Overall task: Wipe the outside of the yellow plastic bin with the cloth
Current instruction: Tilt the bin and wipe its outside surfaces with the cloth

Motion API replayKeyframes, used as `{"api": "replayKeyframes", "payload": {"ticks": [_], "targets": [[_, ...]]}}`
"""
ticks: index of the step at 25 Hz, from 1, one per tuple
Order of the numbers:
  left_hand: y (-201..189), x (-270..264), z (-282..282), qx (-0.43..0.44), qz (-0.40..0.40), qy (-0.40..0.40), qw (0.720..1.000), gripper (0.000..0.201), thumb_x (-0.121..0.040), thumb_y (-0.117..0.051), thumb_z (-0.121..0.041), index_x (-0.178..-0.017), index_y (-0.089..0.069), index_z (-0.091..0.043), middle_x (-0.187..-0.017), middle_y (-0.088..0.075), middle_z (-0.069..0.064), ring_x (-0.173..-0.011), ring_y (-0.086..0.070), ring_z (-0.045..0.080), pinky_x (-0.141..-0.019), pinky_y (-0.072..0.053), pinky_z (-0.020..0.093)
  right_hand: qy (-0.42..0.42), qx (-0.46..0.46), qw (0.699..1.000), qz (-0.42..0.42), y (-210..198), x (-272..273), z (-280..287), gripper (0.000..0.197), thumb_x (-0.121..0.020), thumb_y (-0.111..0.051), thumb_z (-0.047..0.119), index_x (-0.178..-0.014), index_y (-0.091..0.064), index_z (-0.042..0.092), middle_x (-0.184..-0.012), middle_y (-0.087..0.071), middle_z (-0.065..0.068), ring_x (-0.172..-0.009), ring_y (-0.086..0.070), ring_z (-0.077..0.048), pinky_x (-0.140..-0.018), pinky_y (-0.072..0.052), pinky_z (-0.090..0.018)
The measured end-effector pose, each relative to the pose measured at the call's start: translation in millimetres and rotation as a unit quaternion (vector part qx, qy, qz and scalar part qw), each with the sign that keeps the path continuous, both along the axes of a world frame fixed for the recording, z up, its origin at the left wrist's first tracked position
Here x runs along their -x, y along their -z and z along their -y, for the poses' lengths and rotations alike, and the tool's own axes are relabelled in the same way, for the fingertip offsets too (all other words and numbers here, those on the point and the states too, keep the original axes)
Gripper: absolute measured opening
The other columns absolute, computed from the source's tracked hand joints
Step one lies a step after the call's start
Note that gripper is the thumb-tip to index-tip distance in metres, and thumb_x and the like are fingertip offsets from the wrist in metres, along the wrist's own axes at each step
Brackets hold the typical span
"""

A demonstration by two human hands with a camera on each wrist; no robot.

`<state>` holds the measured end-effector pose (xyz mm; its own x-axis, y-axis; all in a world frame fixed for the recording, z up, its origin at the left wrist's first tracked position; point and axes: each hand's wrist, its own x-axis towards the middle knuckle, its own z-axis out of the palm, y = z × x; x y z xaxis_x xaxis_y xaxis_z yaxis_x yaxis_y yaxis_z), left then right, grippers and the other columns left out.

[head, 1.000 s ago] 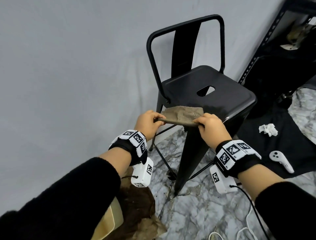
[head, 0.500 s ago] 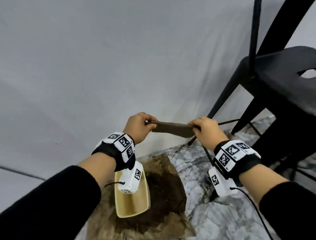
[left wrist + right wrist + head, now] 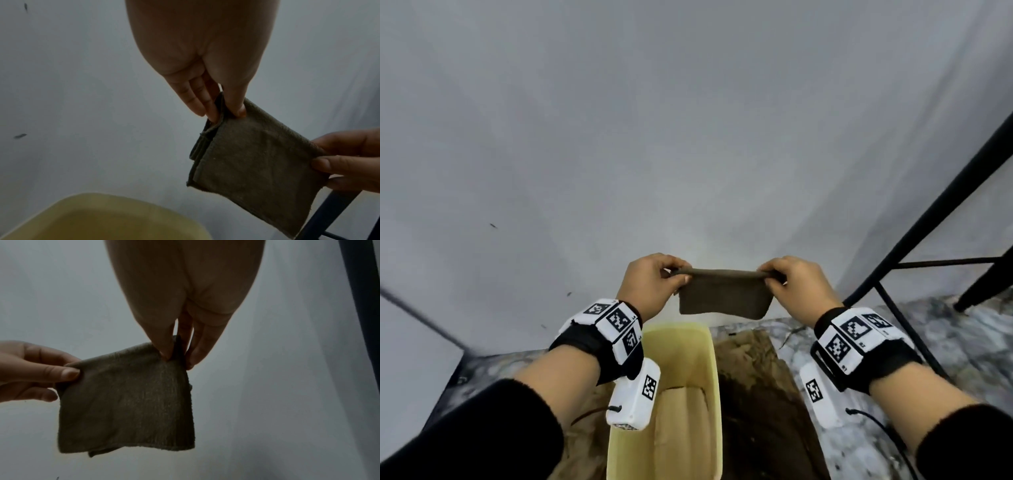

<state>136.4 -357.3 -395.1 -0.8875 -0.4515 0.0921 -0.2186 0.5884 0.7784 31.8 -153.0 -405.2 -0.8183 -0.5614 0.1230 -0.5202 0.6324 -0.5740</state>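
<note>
Left hand (image 3: 650, 284) pinches the cloth's (image 3: 724, 295) top left corner, thumb against fingers (image 3: 197, 97). Right hand (image 3: 796, 284) pinches the top right corner the same way, thumb in front, fingers behind. Cloth stretched flat between the two, hanging down from the top edge, in the air in front of the grey wall (image 3: 688, 137).

Cloth: dull brown, folded to a small rectangle, layers visible at the left edge in the left wrist view, loose flap at the bottom in the right wrist view.

Bin (image 3: 714, 377) sits below and nearer the person, well apart from the cloth, nothing touching it. Pale yellow, open top, rounded corners, inside visible. Left wrist camera box overlaps its left rim in the head view.

Bin stands on a brown mat (image 3: 753, 377) over a marbled floor (image 3: 945, 342). Black chair legs (image 3: 935, 212) at right, clear of both hands.
</note>
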Motion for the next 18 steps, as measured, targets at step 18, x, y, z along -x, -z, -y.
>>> {"api": "replayKeyframes", "payload": {"ticks": [18], "targets": [[47,-114,-79,-0.176,-0.047,-0.090,0.979,0.010,-0.079,-0.067,-0.015,-0.087,-0.069,-0.010,-0.069,-0.065,-0.004,-0.065,-0.063,0.013,-0.073,-0.057,0.031,0.082,0.144,0.984,0.065,29,-153,-17,0.020,-0.082,-0.056,0.011,-0.097,-0.070,0.014,-0.098,-0.071,-0.006,-0.089,-0.061,-0.017,-0.079,-0.044,-0.022]]}}
